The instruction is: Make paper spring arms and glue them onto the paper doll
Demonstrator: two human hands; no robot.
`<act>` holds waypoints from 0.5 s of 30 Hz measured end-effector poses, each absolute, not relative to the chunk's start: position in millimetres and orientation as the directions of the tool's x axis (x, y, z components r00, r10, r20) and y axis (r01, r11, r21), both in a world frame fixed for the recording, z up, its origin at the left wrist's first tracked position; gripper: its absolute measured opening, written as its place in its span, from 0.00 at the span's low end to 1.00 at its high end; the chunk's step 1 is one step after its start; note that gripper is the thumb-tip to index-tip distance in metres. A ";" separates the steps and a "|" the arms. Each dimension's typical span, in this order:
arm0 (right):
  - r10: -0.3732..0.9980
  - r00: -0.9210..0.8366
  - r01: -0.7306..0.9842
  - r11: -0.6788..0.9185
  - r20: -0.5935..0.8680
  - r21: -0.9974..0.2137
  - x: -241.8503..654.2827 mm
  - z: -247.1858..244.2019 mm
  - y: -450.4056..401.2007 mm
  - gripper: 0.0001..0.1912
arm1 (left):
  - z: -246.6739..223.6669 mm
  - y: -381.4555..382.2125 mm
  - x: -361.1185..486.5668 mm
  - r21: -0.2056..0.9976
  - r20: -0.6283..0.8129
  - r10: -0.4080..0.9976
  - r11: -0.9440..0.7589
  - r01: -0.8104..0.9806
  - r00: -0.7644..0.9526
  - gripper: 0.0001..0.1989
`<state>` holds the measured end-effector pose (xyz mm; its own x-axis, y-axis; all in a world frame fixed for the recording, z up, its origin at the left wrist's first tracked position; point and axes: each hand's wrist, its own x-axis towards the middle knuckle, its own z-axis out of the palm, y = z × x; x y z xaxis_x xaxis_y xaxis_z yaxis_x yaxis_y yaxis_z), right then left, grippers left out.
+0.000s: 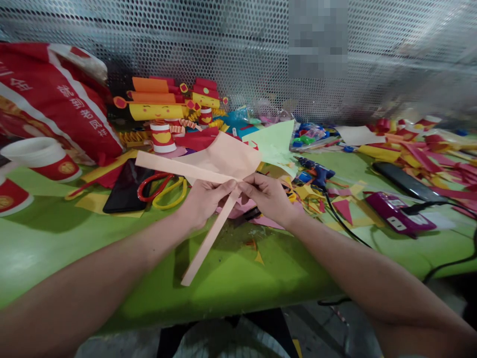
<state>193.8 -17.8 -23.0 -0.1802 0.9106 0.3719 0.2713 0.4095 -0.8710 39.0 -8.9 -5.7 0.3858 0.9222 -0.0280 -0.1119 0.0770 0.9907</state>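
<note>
Two pale peach paper strips [208, 243] meet at a corner between my hands, above the table's front part. One strip points up-left, the other hangs toward me. My left hand [203, 201] pinches the joint from the left, thumb on top. My right hand [270, 199] pinches the same joint from the right, its fingers closed and touching the left thumb. Behind them lies a peach paper sheet [227, 156], with a pale green sheet [274, 144] beside it. Scissors with red and yellow handles [169, 194] lie left of my left hand, near a black phone [128, 186].
Paper figures [156, 112] stand at the back left, near paper cups [42, 156] and a red bag [55, 99]. A blue glue gun [316, 171] with a black cord, a purple power strip [400, 214], a dark elongated case [406, 181] and paper scraps [421, 154] occupy the right side.
</note>
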 end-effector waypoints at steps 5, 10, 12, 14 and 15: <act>0.914 -0.214 0.256 0.393 0.345 -0.883 194.7 -20.9 -18.6 0.17 | -7.9 -5.3 34.3 0.987 0.090 0.910 -0.135 0.085 0.405 0.12; 0.916 -0.210 0.247 0.387 0.341 -0.888 194.0 -19.8 -19.4 0.19 | -9.4 -2.7 33.3 0.989 0.074 0.900 -0.121 0.082 0.429 0.12; 0.915 -0.207 0.249 0.392 0.347 -0.886 193.3 -20.5 -19.1 0.18 | -7.7 -3.6 34.4 0.994 0.069 0.892 -0.098 0.042 0.448 0.12; 0.911 -0.207 0.255 0.402 0.356 -0.879 192.8 -22.1 -18.2 0.17 | -5.9 -5.0 36.0 1.000 0.029 0.895 -0.029 -0.008 0.446 0.10; 0.909 -0.204 0.266 0.408 0.362 -0.873 192.7 -23.2 -17.5 0.17 | -5.3 -5.7 36.9 0.999 -0.001 0.902 0.018 -0.034 0.431 0.08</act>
